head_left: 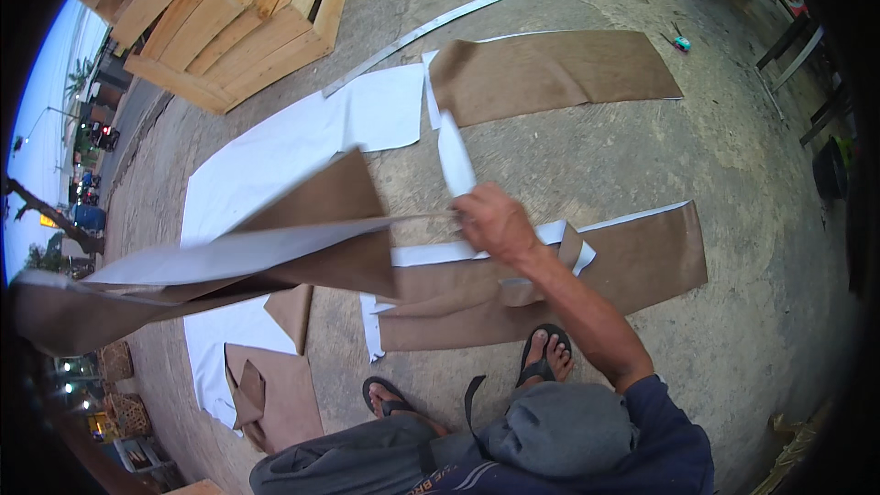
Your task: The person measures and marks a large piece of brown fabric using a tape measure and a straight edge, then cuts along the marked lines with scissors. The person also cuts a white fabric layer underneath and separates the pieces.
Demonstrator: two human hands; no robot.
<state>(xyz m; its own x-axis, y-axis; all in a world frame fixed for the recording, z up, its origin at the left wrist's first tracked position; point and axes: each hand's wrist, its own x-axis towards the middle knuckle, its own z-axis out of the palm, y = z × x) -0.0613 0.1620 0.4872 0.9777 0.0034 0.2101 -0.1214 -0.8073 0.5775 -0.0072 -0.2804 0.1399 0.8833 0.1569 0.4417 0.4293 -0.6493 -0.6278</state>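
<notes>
My right hand (495,220) is closed on a narrow strip of sheet material, seen as a white strip (456,158) standing up beyond my fingers. A thin edge also runs left from that hand toward a large lifted sheet (330,266), brown on one face and whitish on the other. That sheet is twisted and motion-blurred, and stretches to the far left. Low on the left a dark forearm (92,458) shows, with my left hand hidden behind the sheet. Below my right hand lies a brown sheet (632,261) with white edges and a curled strip on it.
Another brown sheet (559,73) and a white sheet (266,156) lie on the concrete floor, near a long metal ruler (440,23). A wooden crate (238,27) stands far left. A small teal tool (680,42) lies far right. My sandalled feet stand near the sheets.
</notes>
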